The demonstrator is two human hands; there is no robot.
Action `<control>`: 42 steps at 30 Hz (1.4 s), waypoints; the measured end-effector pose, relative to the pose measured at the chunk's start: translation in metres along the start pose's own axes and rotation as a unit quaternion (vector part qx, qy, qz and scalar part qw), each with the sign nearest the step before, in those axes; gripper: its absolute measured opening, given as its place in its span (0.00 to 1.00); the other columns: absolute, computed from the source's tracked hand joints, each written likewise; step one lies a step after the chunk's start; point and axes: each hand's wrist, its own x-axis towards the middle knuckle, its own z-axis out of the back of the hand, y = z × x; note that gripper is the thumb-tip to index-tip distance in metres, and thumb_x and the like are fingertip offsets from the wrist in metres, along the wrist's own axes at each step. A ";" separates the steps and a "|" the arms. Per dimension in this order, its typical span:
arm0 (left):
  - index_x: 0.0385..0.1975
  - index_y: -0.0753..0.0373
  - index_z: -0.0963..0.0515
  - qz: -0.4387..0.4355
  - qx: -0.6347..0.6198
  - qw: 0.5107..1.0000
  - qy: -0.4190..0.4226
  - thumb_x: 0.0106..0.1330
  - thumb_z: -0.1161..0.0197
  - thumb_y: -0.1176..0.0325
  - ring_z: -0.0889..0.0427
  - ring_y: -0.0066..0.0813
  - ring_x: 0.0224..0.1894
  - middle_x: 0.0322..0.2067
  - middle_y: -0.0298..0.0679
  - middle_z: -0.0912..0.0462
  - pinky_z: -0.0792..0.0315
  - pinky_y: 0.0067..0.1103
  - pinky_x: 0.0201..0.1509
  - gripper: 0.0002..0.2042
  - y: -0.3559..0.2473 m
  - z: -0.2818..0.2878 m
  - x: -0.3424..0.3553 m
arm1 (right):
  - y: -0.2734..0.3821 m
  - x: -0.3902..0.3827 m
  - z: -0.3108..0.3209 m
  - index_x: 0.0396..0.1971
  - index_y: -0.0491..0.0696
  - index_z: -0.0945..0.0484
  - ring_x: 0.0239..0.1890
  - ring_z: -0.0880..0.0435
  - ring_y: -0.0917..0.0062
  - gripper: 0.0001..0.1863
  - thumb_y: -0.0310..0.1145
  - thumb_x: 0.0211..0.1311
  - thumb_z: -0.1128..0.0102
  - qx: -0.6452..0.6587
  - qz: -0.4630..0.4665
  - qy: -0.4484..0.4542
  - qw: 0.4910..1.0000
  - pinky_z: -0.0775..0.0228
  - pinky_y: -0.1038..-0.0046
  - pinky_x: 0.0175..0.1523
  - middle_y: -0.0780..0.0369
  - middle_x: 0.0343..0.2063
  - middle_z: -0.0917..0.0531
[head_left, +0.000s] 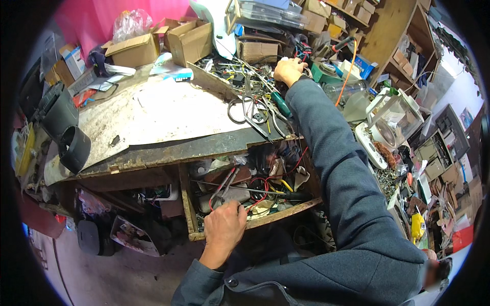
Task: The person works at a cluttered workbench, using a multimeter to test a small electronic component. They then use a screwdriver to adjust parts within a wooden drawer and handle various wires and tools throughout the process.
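Note:
An open wooden drawer (pixel 275 215) juts out below the bench. My left hand (pixel 225 225) is closed over its front edge, knuckles up, with the fingertips hidden. Inside, near that hand, are pliers with red-edged handles (pixel 224 183), a red wire (pixel 265 193) and a yellow-handled tool (pixel 287 185). My right hand (pixel 290 70) reaches to the back of the bench among piled tools. Its fingers are curled beside a small white piece (pixel 284 59); what they grip is unclear. Black-handled scissors (pixel 248 109) and a green-handled screwdriver (pixel 280 104) lie nearer, left of my right forearm.
A pale, stained sheet (pixel 173 112) covers the bench's left part. Cardboard boxes (pixel 190 42) stand behind it. On the right are a clear plastic container (pixel 398 117) and heaped small parts. A black cylindrical holder (pixel 74 148) is at the left edge.

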 end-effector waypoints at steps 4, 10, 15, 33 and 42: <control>0.30 0.63 0.18 -0.005 -0.010 1.000 0.001 0.64 0.38 0.62 0.15 0.50 0.30 0.28 0.47 0.15 0.22 0.40 0.34 0.10 -0.001 0.000 0.000 | -0.004 0.004 -0.003 0.65 0.45 0.29 0.70 0.34 0.56 0.34 0.43 0.59 0.36 0.081 -0.037 -0.005 0.996 0.47 0.37 0.69 0.54 0.63 0.24; 0.30 0.63 0.17 -0.004 -0.007 1.000 0.002 0.65 0.38 0.62 0.15 0.50 0.30 0.28 0.48 0.14 0.22 0.39 0.35 0.11 0.000 0.001 -0.001 | -0.010 0.009 -0.011 0.46 0.47 0.14 0.62 0.25 0.51 0.23 0.43 0.51 0.33 0.209 -0.034 -0.139 0.968 0.36 0.41 0.62 0.51 0.54 0.17; 0.30 0.64 0.17 0.003 0.000 1.000 0.012 0.65 0.38 0.61 0.15 0.50 0.30 0.28 0.49 0.14 0.21 0.40 0.35 0.12 -0.001 -0.001 -0.001 | -0.030 0.011 -0.013 0.41 0.45 0.13 0.51 0.16 0.52 0.22 0.45 0.49 0.32 0.193 0.004 -0.146 0.970 0.24 0.52 0.53 0.50 0.44 0.13; 0.29 0.65 0.18 0.003 0.044 0.999 0.016 0.64 0.40 0.59 0.15 0.53 0.32 0.29 0.51 0.14 0.21 0.41 0.38 0.13 -0.002 -0.005 -0.001 | -0.063 -0.079 0.007 0.26 0.45 0.17 0.35 0.14 0.55 0.11 0.37 0.47 0.35 0.113 0.207 -0.242 0.941 0.23 0.56 0.39 0.53 0.28 0.15; 0.33 0.63 0.15 0.000 0.033 0.999 -0.012 0.65 0.39 0.58 0.15 0.53 0.34 0.30 0.51 0.14 0.23 0.41 0.38 0.13 0.001 -0.006 -0.006 | -0.126 -0.220 0.031 0.26 0.40 0.17 0.22 0.20 0.79 0.15 0.39 0.56 0.30 0.484 0.149 -0.278 0.816 0.30 0.74 0.29 0.58 0.20 0.17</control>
